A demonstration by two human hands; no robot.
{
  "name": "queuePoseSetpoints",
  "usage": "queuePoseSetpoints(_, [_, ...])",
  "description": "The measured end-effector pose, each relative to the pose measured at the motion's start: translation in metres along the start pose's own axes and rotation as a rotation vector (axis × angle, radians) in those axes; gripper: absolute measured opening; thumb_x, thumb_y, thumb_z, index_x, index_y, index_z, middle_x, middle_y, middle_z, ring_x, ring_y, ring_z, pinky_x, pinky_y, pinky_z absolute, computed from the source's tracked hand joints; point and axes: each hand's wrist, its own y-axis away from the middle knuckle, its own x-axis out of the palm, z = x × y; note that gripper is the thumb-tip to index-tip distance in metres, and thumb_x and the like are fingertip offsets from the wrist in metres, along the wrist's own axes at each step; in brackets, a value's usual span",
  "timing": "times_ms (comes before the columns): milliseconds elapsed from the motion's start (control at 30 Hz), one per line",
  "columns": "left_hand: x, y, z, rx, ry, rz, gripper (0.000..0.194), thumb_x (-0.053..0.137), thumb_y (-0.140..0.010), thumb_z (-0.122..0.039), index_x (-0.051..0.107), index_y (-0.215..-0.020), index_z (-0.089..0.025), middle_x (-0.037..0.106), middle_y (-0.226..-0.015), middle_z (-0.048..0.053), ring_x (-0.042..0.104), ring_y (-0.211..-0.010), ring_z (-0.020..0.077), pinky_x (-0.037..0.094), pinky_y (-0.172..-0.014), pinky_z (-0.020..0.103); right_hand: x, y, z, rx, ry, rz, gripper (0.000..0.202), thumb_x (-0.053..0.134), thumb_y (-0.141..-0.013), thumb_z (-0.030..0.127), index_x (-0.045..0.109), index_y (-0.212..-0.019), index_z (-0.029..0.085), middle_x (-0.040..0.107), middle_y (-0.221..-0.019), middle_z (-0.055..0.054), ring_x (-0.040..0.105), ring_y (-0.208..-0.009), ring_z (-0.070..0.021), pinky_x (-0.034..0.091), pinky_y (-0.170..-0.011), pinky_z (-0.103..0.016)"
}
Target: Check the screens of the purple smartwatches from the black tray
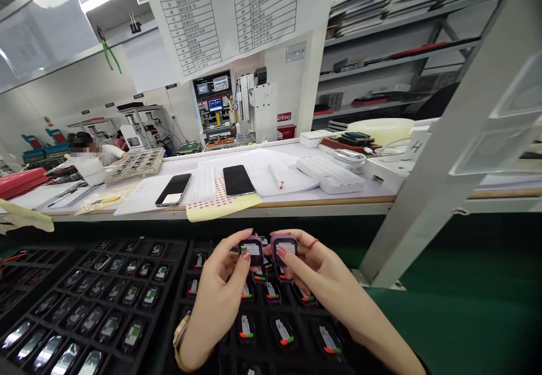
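My left hand [224, 284] holds a small purple watch body [251, 249] with a lit screen, thumb on its face. My right hand [313, 267] holds a second purple watch body [285, 246] beside it, the two nearly touching. Both are raised just above a black compartment tray [292, 352] filled with several similar watch bodies lying screen-up. A red cord circles my right wrist and a watch band sits on my left wrist.
A second black tray [84, 307] of watch bodies lies to the left on the green mat [466, 318]. On the white bench behind lie two black phones [173, 189] [237, 180], a yellow sticker sheet [220, 203], a white case [330, 174]. A grey frame post [444, 155] slants at right. Another person sits far left.
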Motion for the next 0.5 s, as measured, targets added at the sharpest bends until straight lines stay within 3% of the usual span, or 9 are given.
queuePoseSetpoints(100, [0.0, 0.0, -0.001, 0.006, -0.001, -0.005, 0.048, 0.065, -0.091, -0.053, 0.065, -0.131, -0.025, 0.069, -0.114, 0.008, 0.064, -0.089, 0.0181, 0.056, -0.077, 0.027, -0.002, 0.0, 0.002, -0.004, -0.01, 0.018, 0.059, 0.071, -0.088, 0.071, 0.066, -0.12, 0.021, 0.057, -0.068, 0.001, 0.04, -0.046, -0.0127, 0.037, -0.042, -0.023])
queuePoseSetpoints(233, [0.0, 0.0, -0.002, 0.006, -0.014, -0.017, 0.047, 0.062, -0.093, -0.053, 0.065, -0.132, -0.027, 0.069, -0.116, 0.007, 0.064, -0.083, 0.0156, 0.056, -0.077, 0.025, -0.003, 0.001, 0.007, 0.004, -0.083, 0.049, 0.055, 0.066, -0.093, 0.069, 0.066, -0.123, 0.022, 0.066, -0.087, -0.004, 0.045, -0.048, -0.011, 0.042, -0.045, -0.023])
queuePoseSetpoints(500, [-0.001, 0.001, -0.003, 0.033, -0.081, -0.072, 0.047, 0.057, -0.094, -0.058, 0.068, -0.128, -0.027, 0.07, -0.098, 0.005, 0.053, -0.065, 0.011, 0.052, -0.065, 0.023, 0.001, 0.004, 0.014, 0.05, -0.182, 0.04, 0.054, 0.066, -0.094, 0.068, 0.069, -0.12, 0.02, 0.069, -0.102, -0.009, 0.058, -0.068, -0.02, 0.043, -0.044, -0.023])
